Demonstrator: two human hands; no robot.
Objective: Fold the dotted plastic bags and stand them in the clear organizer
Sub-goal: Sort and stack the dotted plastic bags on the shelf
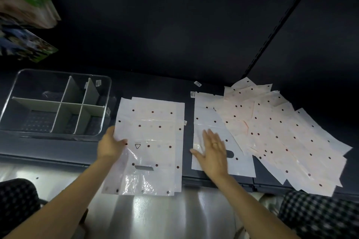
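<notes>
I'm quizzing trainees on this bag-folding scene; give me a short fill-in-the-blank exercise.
1. The left hand grips the ___ edge of a flat dotted bag.
2. The right hand lies ___ on another bag.
3. The clear organizer holds ___ bags.

Missing words: left; flat; no
</notes>
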